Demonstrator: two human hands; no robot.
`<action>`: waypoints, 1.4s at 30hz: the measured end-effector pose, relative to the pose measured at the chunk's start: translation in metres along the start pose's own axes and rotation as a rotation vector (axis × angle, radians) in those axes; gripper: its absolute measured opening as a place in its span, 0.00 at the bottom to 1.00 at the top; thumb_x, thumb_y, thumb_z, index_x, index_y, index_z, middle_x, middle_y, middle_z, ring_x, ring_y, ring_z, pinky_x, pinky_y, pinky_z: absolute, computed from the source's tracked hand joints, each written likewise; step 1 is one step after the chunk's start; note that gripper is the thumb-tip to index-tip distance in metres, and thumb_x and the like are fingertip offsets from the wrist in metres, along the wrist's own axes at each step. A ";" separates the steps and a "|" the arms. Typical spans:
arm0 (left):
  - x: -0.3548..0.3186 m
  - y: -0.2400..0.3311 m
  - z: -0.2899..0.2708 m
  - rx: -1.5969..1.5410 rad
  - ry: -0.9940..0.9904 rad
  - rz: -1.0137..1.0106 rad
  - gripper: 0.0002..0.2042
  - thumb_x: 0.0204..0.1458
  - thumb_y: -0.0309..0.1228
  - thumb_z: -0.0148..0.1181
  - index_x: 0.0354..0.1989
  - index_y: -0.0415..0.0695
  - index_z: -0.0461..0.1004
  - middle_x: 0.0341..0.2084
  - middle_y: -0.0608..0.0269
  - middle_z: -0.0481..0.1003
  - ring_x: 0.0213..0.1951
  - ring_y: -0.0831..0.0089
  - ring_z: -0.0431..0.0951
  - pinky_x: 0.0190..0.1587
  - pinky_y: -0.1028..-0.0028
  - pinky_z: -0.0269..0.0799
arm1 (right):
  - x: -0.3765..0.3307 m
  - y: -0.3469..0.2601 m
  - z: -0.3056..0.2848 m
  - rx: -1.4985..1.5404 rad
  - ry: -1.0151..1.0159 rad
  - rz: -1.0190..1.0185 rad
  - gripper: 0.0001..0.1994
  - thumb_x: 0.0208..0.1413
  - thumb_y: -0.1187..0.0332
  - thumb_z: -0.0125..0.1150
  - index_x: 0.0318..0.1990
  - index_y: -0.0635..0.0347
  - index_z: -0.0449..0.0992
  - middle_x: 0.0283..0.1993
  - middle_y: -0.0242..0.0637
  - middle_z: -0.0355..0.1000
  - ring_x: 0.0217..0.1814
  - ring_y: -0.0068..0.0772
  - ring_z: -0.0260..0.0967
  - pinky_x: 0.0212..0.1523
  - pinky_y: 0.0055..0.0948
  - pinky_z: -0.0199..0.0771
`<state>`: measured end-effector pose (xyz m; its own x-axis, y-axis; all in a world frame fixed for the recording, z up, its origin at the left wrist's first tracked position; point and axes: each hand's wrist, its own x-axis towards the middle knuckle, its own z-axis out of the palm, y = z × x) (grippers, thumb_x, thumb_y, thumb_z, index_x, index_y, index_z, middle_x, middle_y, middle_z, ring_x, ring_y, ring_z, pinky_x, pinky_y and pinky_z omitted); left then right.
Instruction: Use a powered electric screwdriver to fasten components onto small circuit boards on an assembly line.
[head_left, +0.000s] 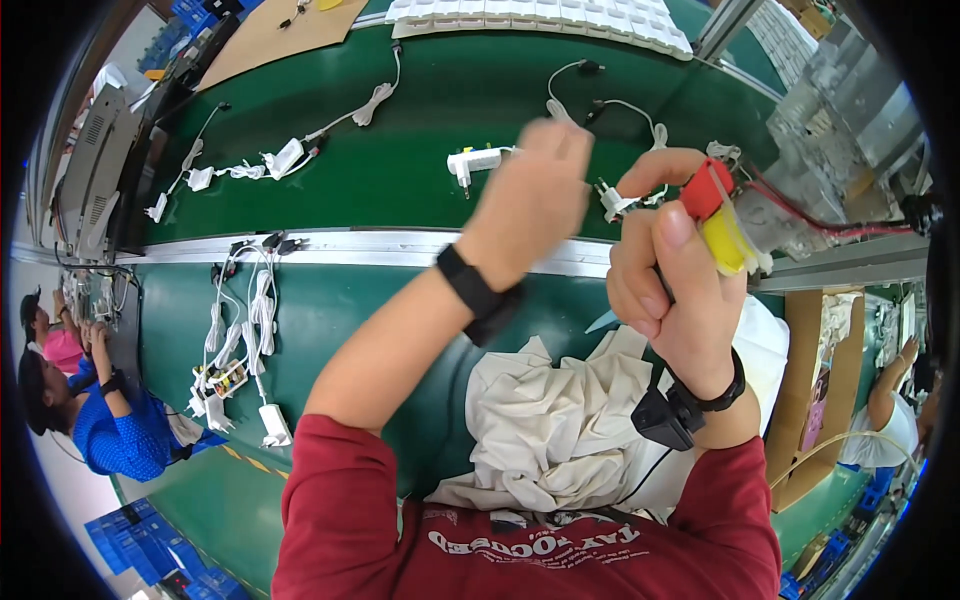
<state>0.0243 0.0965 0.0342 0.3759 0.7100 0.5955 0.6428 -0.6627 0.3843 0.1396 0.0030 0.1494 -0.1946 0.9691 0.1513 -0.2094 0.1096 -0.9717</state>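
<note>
My left hand [533, 205] is smeared by motion over the green conveyor belt [400, 190], beside a white power adapter [482, 160] with a plug. What its fingers hold, if anything, cannot be made out. My right hand [672, 265] is raised at the right, fingers curled and thumb bent in. Against its thumb and index finger is a red block [707, 188], with a yellow piece [724, 244] just below; whether the fingers grip these is unclear. A white plug [613, 201] shows just left of that hand.
More white adapters with bundled cables [285, 158] lie on the belt. Several others [262, 310] lie on the near table at left. Crumpled white cloth [560, 415] lies before me, a cardboard box [820, 390] at right. White trays [540, 18] line the far side. Co-workers sit left and right.
</note>
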 end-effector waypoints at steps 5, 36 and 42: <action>-0.025 -0.054 -0.064 0.446 -0.115 -0.203 0.13 0.44 0.24 0.54 0.40 0.38 0.67 0.42 0.49 0.70 0.44 0.57 0.71 0.36 0.65 0.71 | -0.004 0.001 0.011 -0.005 -0.020 0.004 0.15 0.62 0.60 0.44 0.44 0.65 0.61 0.11 0.25 0.51 0.08 0.13 0.43 0.09 0.17 0.44; -0.121 0.033 -0.008 -1.881 -0.462 -0.873 0.21 0.57 0.21 0.46 0.58 0.43 0.52 0.51 0.57 0.66 0.54 0.69 0.68 0.46 0.68 0.76 | 0.029 0.068 -0.015 -0.039 -0.051 -0.077 0.14 0.61 0.55 0.44 0.33 0.55 0.56 0.09 0.25 0.50 0.06 0.15 0.42 0.08 0.18 0.43; -0.121 0.032 -0.006 -1.866 -0.464 -0.867 0.21 0.57 0.21 0.47 0.58 0.43 0.52 0.51 0.57 0.66 0.54 0.69 0.68 0.46 0.68 0.76 | 0.029 0.060 -0.009 -0.099 0.025 -0.027 0.14 0.62 0.55 0.43 0.35 0.57 0.55 0.09 0.25 0.51 0.06 0.15 0.42 0.08 0.18 0.44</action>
<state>-0.0051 -0.0120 -0.0211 0.7077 0.6917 -0.1442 -0.4550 0.6023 0.6560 0.1301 0.0397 0.0940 -0.1662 0.9706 0.1744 -0.1186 0.1559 -0.9806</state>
